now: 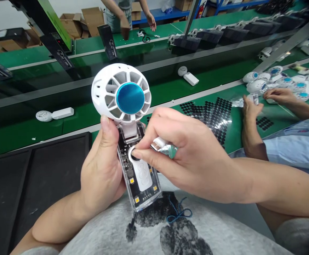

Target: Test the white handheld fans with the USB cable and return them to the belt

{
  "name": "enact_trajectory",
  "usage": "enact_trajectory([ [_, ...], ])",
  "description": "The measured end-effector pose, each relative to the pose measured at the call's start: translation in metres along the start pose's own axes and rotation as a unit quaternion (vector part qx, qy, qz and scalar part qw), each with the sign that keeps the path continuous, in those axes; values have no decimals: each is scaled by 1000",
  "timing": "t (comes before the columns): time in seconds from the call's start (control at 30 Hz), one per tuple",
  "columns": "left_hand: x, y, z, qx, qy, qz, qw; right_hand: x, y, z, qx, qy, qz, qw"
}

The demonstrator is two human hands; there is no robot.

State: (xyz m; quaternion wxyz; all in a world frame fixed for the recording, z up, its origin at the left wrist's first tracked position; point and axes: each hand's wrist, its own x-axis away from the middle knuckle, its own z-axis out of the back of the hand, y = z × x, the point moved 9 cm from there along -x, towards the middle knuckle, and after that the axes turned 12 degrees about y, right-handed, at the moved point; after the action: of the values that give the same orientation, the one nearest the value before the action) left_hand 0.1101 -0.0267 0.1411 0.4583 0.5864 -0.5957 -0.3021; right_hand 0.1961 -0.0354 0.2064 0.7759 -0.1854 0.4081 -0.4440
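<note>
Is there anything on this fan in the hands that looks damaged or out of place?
Nothing stands out. The left hand holds the fan upright, its clear handle looks unbroken, and the right hand presses a white ring onto it.

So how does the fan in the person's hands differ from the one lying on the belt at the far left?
The held fan stands upright in the left hand; the belt fan lies flat, untouched. The held fan's handle is clear, showing a circuit board, while the belt fan's handle is plain white. The held fan's head shows a blue disc; the belt fan's shows only a white grille. Both have round white heads.
</note>
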Motion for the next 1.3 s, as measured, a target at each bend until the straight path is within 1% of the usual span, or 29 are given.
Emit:
enact_trajectory([
  [0.07, -2, 1, 3, -1, 6, -21, 1000, 0, 6, -2, -9, -3, -13, 1000],
  [0.13, -5, -2, 6, 4, 6, -9, 1000, 1, 10, -3, -14, 1, -3, 1000],
  [0.23, -10, -15, 11, -4, 18, 73, 997, 9, 6, 1, -10, 44, 67, 997],
  [0.3, -10, -17, 14, -11, 30, 107, 994, 17, 1, 3, 12, 67, 122, 990],
  [0.37, -9, -13, 14, -10, 30, 110, 993, 24, -5, 0, 44, 62, 174, 982],
  [0.43, -8, -11, 14, -4, 33, 102, 994, 30, -11, -6, 87, 41, 219, 971],
  [0.5, -10, -15, 19, -4, 62, 97, 993, 35, -13, -14, 135, 25, 251, 958],
  [0.53, -12, -22, 23, -7, 80, 107, 991, 36, -10, -18, 154, 18, 253, 955],
  [0.6, -19, -45, 30, -12, 102, 153, 983, 36, 3, -30, 165, 0, 219, 962],
  [0.67, -31, -76, 37, -15, 94, 208, 974, 36, 27, -44, 127, -28, 144, 981],
  [0.7, -41, -91, 42, -19, 85, 224, 971, 36, 41, -50, 94, -41, 99, 990],
  [0.77, -67, -122, 56, -51, 66, 253, 964, 36, 72, -55, 29, -38, -1, 999],
  [0.83, -100, -147, 80, -89, 92, 262, 956, 40, 102, -52, -10, -12, -102, 995],
  [0.9, -135, -165, 102, -114, 116, 266, 950, 51, 128, -48, -24, 6, -187, 982],
  [0.93, -152, -171, 112, -125, 130, 263, 948, 57, 138, -47, -30, 10, -218, 975],
  [1.0, -184, -173, 128, -147, 167, 236, 946, 71, 154, -47, -39, 12, -266, 963],
  [1.07, -214, -167, 137, -168, 205, 187, 946, 83, 169, -47, -34, 22, -298, 954],
  [1.1, -228, -163, 138, -178, 217, 160, 946, 88, 175, -47, -27, 29, -311, 949],
  [1.2, -269, -157, 127, -216, 219, 102, 946, 100, 193, -46, -16, 51, -345, 937],
  [1.3, -312, -156, 107, -279, 188, 71, 939, 110, 211, -46, -21, 69, -376, 924],
])
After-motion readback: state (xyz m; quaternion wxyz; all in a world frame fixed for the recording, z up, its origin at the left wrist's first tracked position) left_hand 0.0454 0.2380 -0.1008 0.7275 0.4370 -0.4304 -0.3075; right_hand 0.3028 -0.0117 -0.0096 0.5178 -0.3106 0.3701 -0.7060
